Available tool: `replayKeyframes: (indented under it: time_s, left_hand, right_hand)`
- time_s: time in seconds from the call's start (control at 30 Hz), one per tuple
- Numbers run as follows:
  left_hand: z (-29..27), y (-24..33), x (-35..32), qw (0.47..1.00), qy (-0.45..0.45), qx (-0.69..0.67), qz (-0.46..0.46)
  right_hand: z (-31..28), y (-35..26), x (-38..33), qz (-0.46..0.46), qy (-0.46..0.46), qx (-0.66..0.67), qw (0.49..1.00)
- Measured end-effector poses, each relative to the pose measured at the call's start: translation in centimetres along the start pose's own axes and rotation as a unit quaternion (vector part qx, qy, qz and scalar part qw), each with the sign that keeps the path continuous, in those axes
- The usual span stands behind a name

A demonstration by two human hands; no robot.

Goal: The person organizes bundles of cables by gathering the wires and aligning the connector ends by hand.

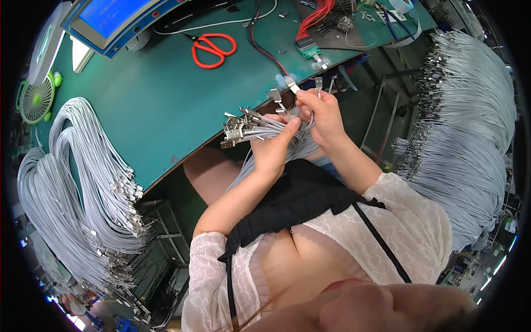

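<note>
My left hand is closed around a bundle of grey USB cables, whose metal plugs fan out to the left past my thumb. My right hand pinches a USB cable plug between thumb and fingers. That plug points at the end of a red-and-black lead fixed at the table edge; whether it is seated there I cannot tell. Two more loose plugs rise close by, one between my hands and one behind my right fingers. The cables' lengths hang down over my lap.
Red-handled scissors lie on the green table. A blue-framed instrument with a lit screen and a small green fan stand at the left. Cable bundles drape over the left edge and pile high at the right. A green circuit board sits at the far edge.
</note>
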State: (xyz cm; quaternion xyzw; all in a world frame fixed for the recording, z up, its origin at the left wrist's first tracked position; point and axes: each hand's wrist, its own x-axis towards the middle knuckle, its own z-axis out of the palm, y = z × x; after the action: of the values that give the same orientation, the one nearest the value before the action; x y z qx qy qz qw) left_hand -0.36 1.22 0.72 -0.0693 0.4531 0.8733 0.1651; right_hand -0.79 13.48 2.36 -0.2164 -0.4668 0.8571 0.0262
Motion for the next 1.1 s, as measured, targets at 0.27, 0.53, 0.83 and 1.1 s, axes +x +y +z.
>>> replayKeyframes:
  time_s: [0.27,0.53,0.83,1.1]
  left_hand:
    - [0.0,-0.3,0.0,1.000,-0.010,-0.001,-0.008]
    - [0.0,0.1,0.5,0.999,-0.039,-0.002,-0.020]
    - [-0.6,0.0,-0.5,0.996,-0.077,0.052,-0.009]
    - [0.3,0.4,0.7,1.000,-0.009,0.028,0.000]
  right_hand:
    - [1.1,-0.2,0.5,-0.012,0.025,-0.017,0.999]
    - [1.6,-0.6,0.3,-0.008,-0.040,-0.088,0.995]
    - [-0.2,-0.6,0.1,0.041,-0.025,-0.025,0.999]
    - [0.8,-0.9,0.5,0.008,-0.001,-0.020,1.000]
